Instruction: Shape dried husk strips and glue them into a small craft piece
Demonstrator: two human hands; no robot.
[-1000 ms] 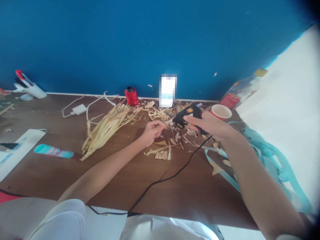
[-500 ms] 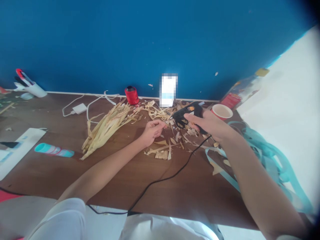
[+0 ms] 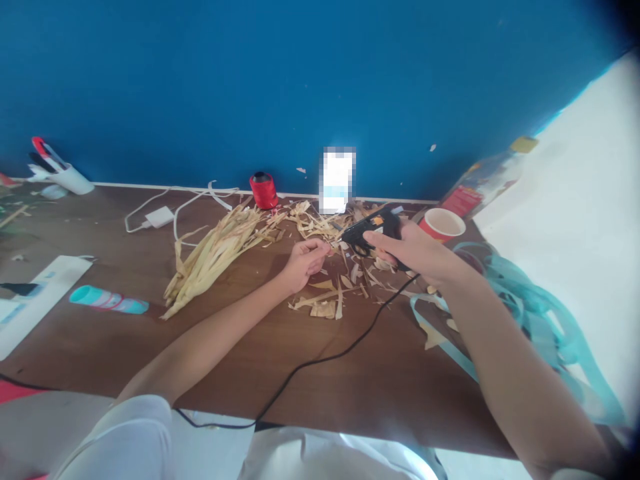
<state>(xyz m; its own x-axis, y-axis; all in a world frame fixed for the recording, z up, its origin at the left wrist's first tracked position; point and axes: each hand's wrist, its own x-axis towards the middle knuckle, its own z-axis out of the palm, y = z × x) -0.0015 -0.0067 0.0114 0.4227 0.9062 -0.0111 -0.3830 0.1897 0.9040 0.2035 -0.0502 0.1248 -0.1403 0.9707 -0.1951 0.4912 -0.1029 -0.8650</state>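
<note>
In my right hand (image 3: 415, 250) is a black glue gun (image 3: 367, 232) with an orange mark, its nozzle pointing left. A black cord (image 3: 320, 361) runs from its handle across the table to the front edge. My left hand (image 3: 306, 262) is closed in a pinch just left of the nozzle; what sits between its fingertips is too small to make out. Dry husk scraps (image 3: 325, 309) lie below and behind both hands. To the left rests a bundle of dried corn husks (image 3: 210, 267).
A red thread spool (image 3: 263, 191) and a blurred bright phone-like screen (image 3: 337, 181) stand by the blue wall. At right are a paper cup (image 3: 443, 224), a bottle (image 3: 480, 183) and teal ribbon (image 3: 545, 313). Leftward lie a teal tube (image 3: 109, 300), white charger (image 3: 159, 217) and power strip (image 3: 40, 300).
My right hand has shifted slightly left with the glue gun, bringing the nozzle closer to my left fingertips. My left hand stays in place.
</note>
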